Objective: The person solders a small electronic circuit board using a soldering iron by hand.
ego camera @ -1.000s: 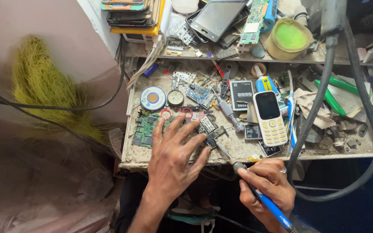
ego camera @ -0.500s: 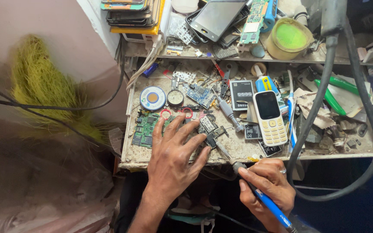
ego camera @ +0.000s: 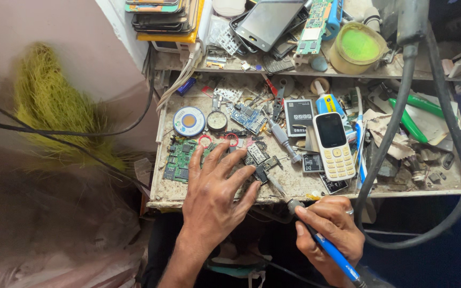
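My left hand point(ego camera: 215, 188) lies flat with fingers spread on the bench, pressing down on a small circuit board point(ego camera: 257, 158) beside a green circuit board point(ego camera: 181, 159). My right hand point(ego camera: 331, 230) grips a blue-handled soldering iron point(ego camera: 324, 246) like a pen at the bench's front edge. Its metal tip point(ego camera: 275, 184) points up-left and reaches the small board near my left fingertips. A white keypad phone point(ego camera: 334, 145) lies just right of that spot.
The bench point(ego camera: 294, 184) is crowded with a solder wire spool point(ego camera: 189, 121), a phone battery point(ego camera: 298, 117), tweezers, screwdrivers and scraps. A shelf behind holds phones, boards and a green-filled tub point(ego camera: 357, 47). A thick grey hose point(ego camera: 396, 122) curves down the right side. A yellow-green broom point(ego camera: 49, 101) leans at left.
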